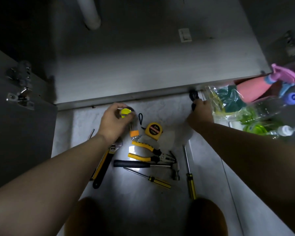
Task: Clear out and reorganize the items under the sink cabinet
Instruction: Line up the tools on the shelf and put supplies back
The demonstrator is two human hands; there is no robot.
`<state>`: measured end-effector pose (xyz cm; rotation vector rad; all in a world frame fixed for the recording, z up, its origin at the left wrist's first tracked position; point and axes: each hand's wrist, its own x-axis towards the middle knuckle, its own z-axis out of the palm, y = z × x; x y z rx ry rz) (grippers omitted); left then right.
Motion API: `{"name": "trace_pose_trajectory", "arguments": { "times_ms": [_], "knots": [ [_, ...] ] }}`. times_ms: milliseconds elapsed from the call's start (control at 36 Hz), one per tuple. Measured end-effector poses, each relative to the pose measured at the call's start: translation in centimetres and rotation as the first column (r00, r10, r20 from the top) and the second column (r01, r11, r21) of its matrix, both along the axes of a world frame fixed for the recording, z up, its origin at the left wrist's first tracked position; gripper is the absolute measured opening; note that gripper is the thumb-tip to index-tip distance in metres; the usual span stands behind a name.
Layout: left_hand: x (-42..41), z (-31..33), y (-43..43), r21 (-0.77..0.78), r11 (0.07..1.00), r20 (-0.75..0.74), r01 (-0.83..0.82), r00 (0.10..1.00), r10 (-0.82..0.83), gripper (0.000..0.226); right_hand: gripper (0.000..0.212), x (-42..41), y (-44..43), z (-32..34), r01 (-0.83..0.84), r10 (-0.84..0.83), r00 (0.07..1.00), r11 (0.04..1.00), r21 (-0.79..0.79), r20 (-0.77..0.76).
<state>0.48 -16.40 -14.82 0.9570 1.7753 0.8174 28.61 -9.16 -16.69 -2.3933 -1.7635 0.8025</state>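
The grey cabinet floor [143,65] looks emptied, yellow-handled tools [146,150] lie on the tiles, the left hand [116,120] grips a small yellow object [125,112], the right hand [200,113] a black item [193,97]; restocking remains.

A white drain pipe [90,12] hangs above door hinges [21,86].

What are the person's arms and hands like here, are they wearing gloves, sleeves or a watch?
Both arms are bare from the frame's edge to the fingers: no sleeves show, and neither the left hand nor the right hand wears a glove. No watch, bracelet or ring is visible, though the dim light and blur could hide a small one. Brownish-orange clothing covers the knees at the bottom.
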Motion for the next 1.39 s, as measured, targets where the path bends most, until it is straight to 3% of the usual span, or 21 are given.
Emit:
{"name": "trace_pose_trajectory", "arguments": {
  "times_ms": [83, 167, 278, 361, 500, 611, 694, 806, 917, 1028, 1083, 1250, 1389],
  "knots": [
    [2.5, 0.0, 0.7, -0.037, 0.999, 0.161, 0.015, 0.987, -0.009, 0.030, 0.056, 0.3, -0.3, 0.9, -0.074, 0.072, 0.996, 0.996, 0.051, 0.047],
    [4.6, -0.3, 1.0, -0.096, 0.994, 0.255, 0.061, 0.966, -0.035, 0.026, 0.057, 0.5, -1.2, 2.4, -0.253, 0.245, 0.966, 0.963, 0.097, 0.085],
    [7.1, -0.7, 1.0, -0.174, 0.978, 0.368, 0.117, 0.929, -0.046, 0.028, 0.065, 0.2, -3.7, 4.0, -0.460, 0.462, 0.870, 0.886, 0.053, -0.169],
    [8.8, -0.8, 0.8, -0.206, 0.960, 0.391, 0.190, 0.915, -0.097, 0.029, 0.071, -0.1, -5.7, 4.1, -0.496, 0.491, 0.832, 0.867, 0.048, -0.257],
    [10.4, -1.1, 0.4, -0.213, 0.957, 0.392, 0.198, 0.914, -0.102, 0.031, 0.053, -0.6, -6.6, 3.7, -0.429, 0.431, 0.857, 0.900, 0.072, -0.282],
    [10.8, -1.8, 0.2, -0.177, 0.963, 0.282, 0.205, 0.948, -0.150, 0.030, 0.046, 0.4, -6.0, 3.7, -0.448, 0.445, 0.857, 0.893, 0.052, -0.261],
    [11.4, -2.1, 0.2, -0.149, 0.963, 0.293, 0.225, 0.940, -0.174, 0.026, 0.040, 1.4, -5.9, 3.2, -0.404, 0.392, 0.879, 0.915, 0.011, -0.273],
    [11.5, -2.6, -0.2, -0.028, 0.931, 0.013, 0.365, 0.931, -0.364, 0.017, 0.042, 3.0, -5.3, 2.5, -0.215, 0.211, 0.976, 0.971, -0.100, -0.053],
    [10.4, -3.9, -1.3, 0.020, 0.816, -0.355, 0.577, 0.767, -0.534, 0.032, 0.046, 3.9, -4.0, 1.5, -0.066, 0.094, 0.987, 0.977, -0.203, 0.129],
    [9.6, -4.6, -2.1, -0.046, 0.707, -0.529, 0.706, 0.584, -0.616, 0.045, 0.032, 3.9, -3.6, 0.7, -0.071, 0.126, 0.964, 0.971, -0.230, 0.233],
    [9.4, -4.7, -2.3, -0.046, 0.679, -0.564, 0.733, 0.542, -0.623, 0.046, 0.029, 3.8, -3.7, 0.4, -0.071, 0.126, 0.959, 0.973, -0.218, 0.253],
    [9.1, -4.8, -2.9, -0.027, 0.680, -0.558, 0.732, 0.554, -0.618, 0.045, 0.036, 4.1, -5.1, 0.8, -0.196, 0.235, 0.940, 0.966, -0.171, 0.249],
    [9.1, -4.7, -3.1, -0.035, 0.690, -0.536, 0.723, 0.569, -0.624, 0.044, 0.034, 6.6, -7.8, 2.0, -0.453, 0.531, 0.766, 0.846, -0.282, 0.361]
  ]
}}
